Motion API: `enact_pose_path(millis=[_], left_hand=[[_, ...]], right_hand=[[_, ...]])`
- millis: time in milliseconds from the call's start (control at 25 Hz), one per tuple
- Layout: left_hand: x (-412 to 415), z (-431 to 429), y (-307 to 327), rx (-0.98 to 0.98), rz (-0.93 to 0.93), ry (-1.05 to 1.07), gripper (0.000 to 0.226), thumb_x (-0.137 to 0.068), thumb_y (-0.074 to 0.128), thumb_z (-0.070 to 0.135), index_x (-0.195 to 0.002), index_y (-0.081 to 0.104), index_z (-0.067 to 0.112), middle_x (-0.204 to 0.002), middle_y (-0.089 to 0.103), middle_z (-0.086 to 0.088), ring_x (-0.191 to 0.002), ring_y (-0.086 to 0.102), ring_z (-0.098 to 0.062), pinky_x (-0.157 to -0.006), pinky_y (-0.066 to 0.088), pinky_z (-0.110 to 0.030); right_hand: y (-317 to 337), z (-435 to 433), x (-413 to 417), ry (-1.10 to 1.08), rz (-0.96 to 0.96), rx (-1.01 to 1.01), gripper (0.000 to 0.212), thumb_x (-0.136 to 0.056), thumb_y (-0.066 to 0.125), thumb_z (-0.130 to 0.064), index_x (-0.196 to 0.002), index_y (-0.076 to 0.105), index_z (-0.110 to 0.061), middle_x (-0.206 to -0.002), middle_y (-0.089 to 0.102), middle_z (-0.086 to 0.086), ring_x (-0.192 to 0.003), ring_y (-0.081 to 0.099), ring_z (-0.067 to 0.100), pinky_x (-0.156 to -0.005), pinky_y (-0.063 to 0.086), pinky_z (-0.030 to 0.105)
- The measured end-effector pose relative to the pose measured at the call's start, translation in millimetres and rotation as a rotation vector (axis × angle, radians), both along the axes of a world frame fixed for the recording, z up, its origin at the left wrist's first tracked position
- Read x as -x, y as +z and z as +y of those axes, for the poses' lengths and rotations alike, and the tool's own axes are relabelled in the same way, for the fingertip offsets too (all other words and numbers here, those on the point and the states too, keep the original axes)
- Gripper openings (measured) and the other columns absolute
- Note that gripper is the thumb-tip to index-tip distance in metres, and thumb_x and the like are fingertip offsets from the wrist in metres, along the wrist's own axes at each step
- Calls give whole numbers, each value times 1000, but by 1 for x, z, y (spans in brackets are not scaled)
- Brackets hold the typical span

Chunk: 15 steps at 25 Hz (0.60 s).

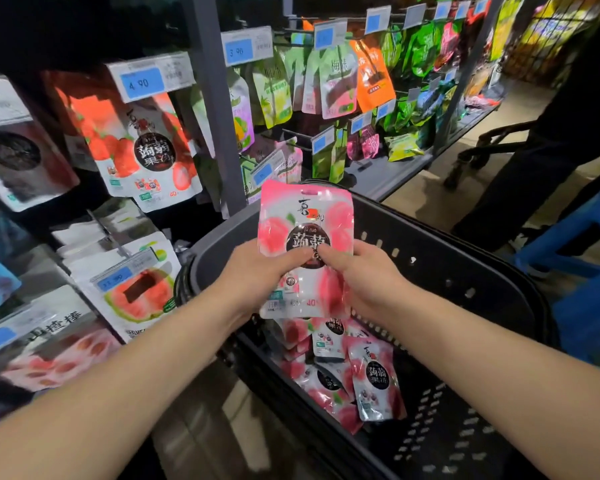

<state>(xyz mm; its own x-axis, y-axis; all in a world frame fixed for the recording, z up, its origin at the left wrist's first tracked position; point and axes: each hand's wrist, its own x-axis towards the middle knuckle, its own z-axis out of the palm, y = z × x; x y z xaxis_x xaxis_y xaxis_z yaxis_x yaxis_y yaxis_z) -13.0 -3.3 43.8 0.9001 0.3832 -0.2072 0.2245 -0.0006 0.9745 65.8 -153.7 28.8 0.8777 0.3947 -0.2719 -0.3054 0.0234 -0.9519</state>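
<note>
A pink and white snack pouch (307, 216) with a dark round label is held upright above a black shopping basket (440, 258). My left hand (257, 271) grips its left side, thumb across the front. My right hand (364, 275) grips its right side, thumb on the dark label. The two thumbs nearly meet at the pouch's middle. Several more pink pouches (361, 372) of the same kind lie piled in the basket below.
Store racks on the left and ahead hang snack bags: a red strawberry pouch (142, 147), a watermelon pouch (139, 296), green and orange bags (371, 74). Blue price tags (141, 83) stick out on hooks. A person in dark clothes (551, 140) and a blue stool (582, 258) stand at the right.
</note>
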Motion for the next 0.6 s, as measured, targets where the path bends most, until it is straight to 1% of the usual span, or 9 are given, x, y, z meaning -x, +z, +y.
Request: enact_pose_path(millis=[80,120,160,240,360,440,480,560,600], left_hand=[[-9,22,9,-147,-15,88,17,-82,85,34,-89,78,21,-82,79,8,-75,74,-11,-75,56,-28],[-12,34,13,-219,-14,129,18,-83,84,36,-86,76,20,-77,77,8,-67,68,-7,-67,53,-22],[-13,44,13,-269,-12,165,19,-84,83,37,-84,75,20,-74,74,8,-60,63,-4,-59,49,-17],[-14,58,7,-273,-23,222,18,-87,81,37,-82,73,21,-68,69,10,-49,57,1,-46,43,-11],[-16,65,-6,-204,-4,248,18,-88,80,36,-81,72,21,-50,64,14,-38,52,3,-39,39,-12],[-18,70,-12,-196,3,254,19,-88,80,36,-81,72,20,-51,64,16,-41,54,2,-42,41,-13],[-19,72,-14,-174,-7,256,20,-87,81,37,-83,74,19,-59,70,15,-49,60,-1,-50,46,-15],[-20,77,-16,-118,-16,261,21,-85,81,38,-91,78,17,-80,79,6,-71,74,-12,-71,56,-28],[-21,78,-15,-94,-12,257,23,-85,81,37,-94,79,17,-86,81,1,-79,77,-19,-77,59,-35]], right_hand=[[-3,9,-18,-8,54,-95,33,-98,67,-26,-106,64,5,-82,66,10,-68,63,19,-74,54,34],[-13,13,-30,-29,116,-134,26,-101,62,-26,-100,63,0,-73,61,5,-60,59,13,-72,53,32],[-32,17,-41,-54,201,-128,19,-103,56,-21,-91,59,-7,-63,53,0,-52,51,9,-69,53,29],[-85,25,-55,-79,372,8,23,-102,43,-6,-80,47,-12,-53,45,0,-43,41,10,-57,49,27],[-162,31,-48,-136,541,403,6,-96,54,-1,-101,55,2,-81,60,20,-59,61,29,-68,61,45],[-195,45,-36,-90,656,509,13,-99,55,-6,-98,54,7,-82,59,23,-61,60,32,-61,57,43],[-203,54,-32,-63,703,488,20,-101,55,-13,-91,55,5,-77,60,21,-60,59,30,-58,54,39],[-218,74,-30,-59,740,450,35,-101,60,-32,-88,57,0,-72,60,16,-64,62,30,-68,55,39],[-220,79,-30,-42,763,460,43,-99,61,-42,-91,57,0,-76,62,18,-75,67,34,-78,56,45]])
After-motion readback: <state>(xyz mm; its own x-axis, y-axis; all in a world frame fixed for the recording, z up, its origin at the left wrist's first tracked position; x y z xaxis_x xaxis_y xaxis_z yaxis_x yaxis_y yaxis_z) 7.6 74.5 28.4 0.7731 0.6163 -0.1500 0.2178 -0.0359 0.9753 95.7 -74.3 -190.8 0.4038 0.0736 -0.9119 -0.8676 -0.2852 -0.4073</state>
